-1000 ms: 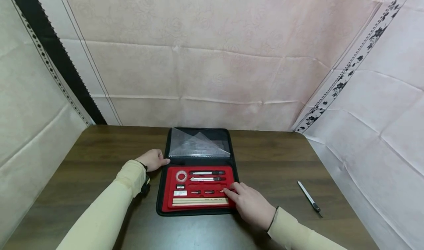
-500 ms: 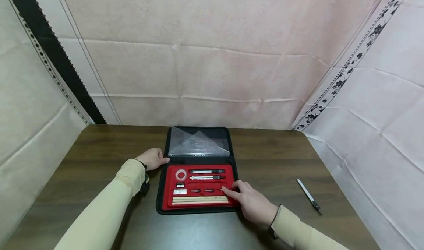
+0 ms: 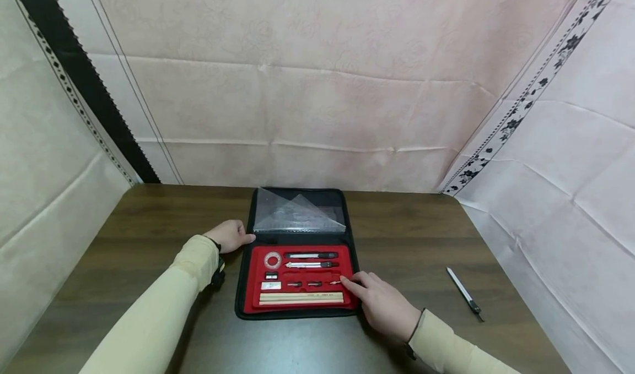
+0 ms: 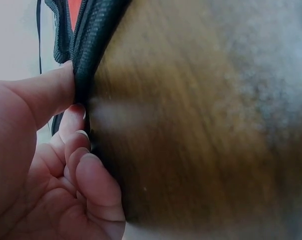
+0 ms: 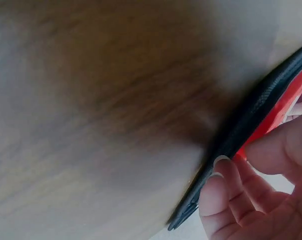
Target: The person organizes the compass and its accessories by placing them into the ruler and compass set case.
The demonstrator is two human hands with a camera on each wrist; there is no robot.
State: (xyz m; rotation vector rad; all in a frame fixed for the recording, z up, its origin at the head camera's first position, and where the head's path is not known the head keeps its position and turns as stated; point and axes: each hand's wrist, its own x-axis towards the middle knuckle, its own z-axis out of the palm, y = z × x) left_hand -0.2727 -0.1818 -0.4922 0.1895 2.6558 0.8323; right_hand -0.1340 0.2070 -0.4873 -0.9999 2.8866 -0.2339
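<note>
A black zip case (image 3: 350, 242) lies unfolded on the table with a red tray (image 3: 307, 275) of drawing tools in its near half. My left hand (image 3: 228, 236) pinches the case's left edge between thumb and index finger; the left wrist view shows the zipper under the thumb (image 4: 50, 90). My right hand (image 3: 384, 305) is at the tray's right side, one digit extended to a small pointed part (image 3: 334, 282) in its slot. In the right wrist view, the thumb (image 5: 271, 155) reaches over the red tray and bent fingers are against the case's edge. No thing shows between them.
The tray holds a tape roll (image 3: 272, 260), compasses (image 3: 312, 264), an eraser (image 3: 270, 286) and pencils (image 3: 302, 298). Clear set squares (image 3: 297, 214) fill the lid pocket. A white-and-black pen-like tool (image 3: 463, 293) lies on the table at right. Cloth walls (image 3: 322, 115) surround the table.
My right hand has shifted slightly right, and more of the small pointed part shows beside its fingertip. The left hand keeps its pinch on the case edge.
</note>
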